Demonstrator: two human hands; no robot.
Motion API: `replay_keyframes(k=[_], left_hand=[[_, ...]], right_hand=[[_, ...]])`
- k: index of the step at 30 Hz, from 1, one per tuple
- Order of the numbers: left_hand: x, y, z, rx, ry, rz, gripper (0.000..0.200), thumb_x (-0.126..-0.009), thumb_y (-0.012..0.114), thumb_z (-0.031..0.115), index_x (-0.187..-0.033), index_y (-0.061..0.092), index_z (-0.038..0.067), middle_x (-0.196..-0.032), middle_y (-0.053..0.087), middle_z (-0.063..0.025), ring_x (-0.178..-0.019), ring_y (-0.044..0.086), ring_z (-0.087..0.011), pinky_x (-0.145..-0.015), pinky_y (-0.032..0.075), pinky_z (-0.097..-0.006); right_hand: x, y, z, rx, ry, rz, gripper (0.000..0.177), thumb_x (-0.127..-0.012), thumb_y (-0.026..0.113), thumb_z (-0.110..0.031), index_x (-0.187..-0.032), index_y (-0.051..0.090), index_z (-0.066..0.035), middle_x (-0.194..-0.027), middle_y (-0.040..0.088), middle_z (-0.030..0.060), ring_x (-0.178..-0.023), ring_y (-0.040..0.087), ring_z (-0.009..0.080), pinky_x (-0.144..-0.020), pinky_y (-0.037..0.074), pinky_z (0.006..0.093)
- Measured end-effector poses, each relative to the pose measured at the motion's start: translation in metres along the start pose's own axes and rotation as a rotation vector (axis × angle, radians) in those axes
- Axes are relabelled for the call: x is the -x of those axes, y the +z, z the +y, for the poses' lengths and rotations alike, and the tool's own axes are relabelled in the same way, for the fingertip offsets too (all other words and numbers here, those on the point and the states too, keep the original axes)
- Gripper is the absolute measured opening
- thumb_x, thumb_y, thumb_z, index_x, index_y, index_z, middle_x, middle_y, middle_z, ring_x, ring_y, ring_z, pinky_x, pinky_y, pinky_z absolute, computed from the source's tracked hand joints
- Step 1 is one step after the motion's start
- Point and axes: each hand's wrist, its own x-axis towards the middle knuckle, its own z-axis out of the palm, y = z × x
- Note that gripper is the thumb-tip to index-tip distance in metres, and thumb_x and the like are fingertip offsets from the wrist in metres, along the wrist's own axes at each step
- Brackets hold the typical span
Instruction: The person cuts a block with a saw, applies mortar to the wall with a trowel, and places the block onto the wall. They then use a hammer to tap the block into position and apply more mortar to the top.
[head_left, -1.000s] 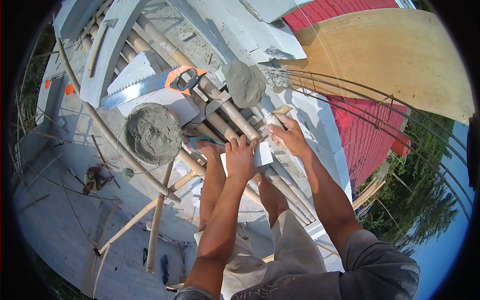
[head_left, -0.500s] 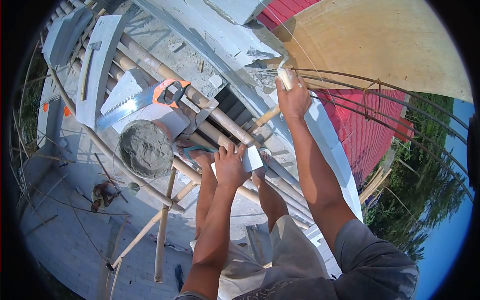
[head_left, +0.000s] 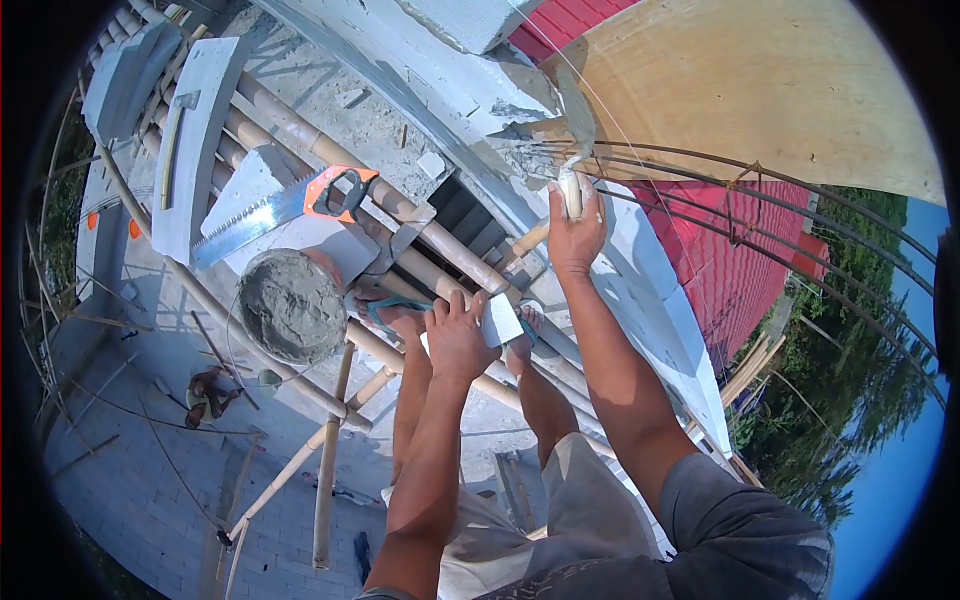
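Observation:
My right hand [head_left: 577, 225] grips the pale handle of a trowel [head_left: 578, 115]. The grey blade lies over the wall top, beside mortar and the ends of bent steel rods [head_left: 740, 180]. My left hand [head_left: 460, 338] holds a small white block [head_left: 501, 321] above my feet and the bamboo poles. A bucket of grey mortar [head_left: 292, 305] stands to the left. Behind the bucket, a handsaw with an orange and black handle [head_left: 340, 193] lies on a white block [head_left: 300, 235].
A hammer [head_left: 172, 150] rests on a long pale block at the upper left. A plywood sheet [head_left: 760, 90] and red roofing [head_left: 740, 265] are at the right. Far below on the left, a person [head_left: 207, 397] crouches. A thin string crosses above the wall.
My right hand has drawn back slightly toward me with the trowel, and more of the blade now shows. My left hand keeps hold of the white block.

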Motion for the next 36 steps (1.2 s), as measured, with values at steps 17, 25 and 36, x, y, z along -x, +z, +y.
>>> replay_keyframes(k=[17, 25, 36], left_hand=[[-0.003, 0.046, -0.021, 0.429, -0.036, 0.061, 0.059, -0.080, 0.064, 0.028, -0.134, 0.055, 0.009, -0.139, 0.052, -0.0186, -0.126, 0.047, -0.0392, -0.107, 0.035, -0.0478], [0.005, 0.025, -0.018, 0.351, -0.023, 0.076, 0.053, -0.079, 0.066, 0.028, -0.130, 0.059, 0.014, -0.131, 0.053, -0.0145, -0.118, 0.049, -0.0356, -0.097, 0.039, -0.0516], [-0.009, 0.046, -0.011, -0.026, -0.004, -0.019, 0.074, -0.065, 0.079, 0.039, -0.129, 0.059, 0.007, -0.128, 0.061, -0.0157, -0.127, 0.052, -0.0333, -0.112, 0.031, -0.0483]], right_hand=[[0.098, 0.044, -0.220, 0.239, -0.746, -1.416, 0.037, -0.085, 0.067, -0.032, -0.104, 0.068, -0.001, -0.103, 0.070, 0.0221, -0.094, 0.068, 0.0380, -0.079, 0.054, 0.0476], [0.154, 0.130, -0.214, 0.166, -0.255, -1.731, 0.044, -0.081, 0.071, -0.036, -0.102, 0.073, 0.002, -0.087, 0.072, 0.0232, -0.084, 0.072, 0.0324, -0.076, 0.056, 0.0435], [0.087, 0.064, -0.134, -0.234, -0.199, -1.785, 0.056, -0.072, 0.079, -0.043, -0.111, 0.067, -0.004, -0.103, 0.070, 0.0199, -0.092, 0.067, 0.0295, -0.085, 0.050, 0.0385]])
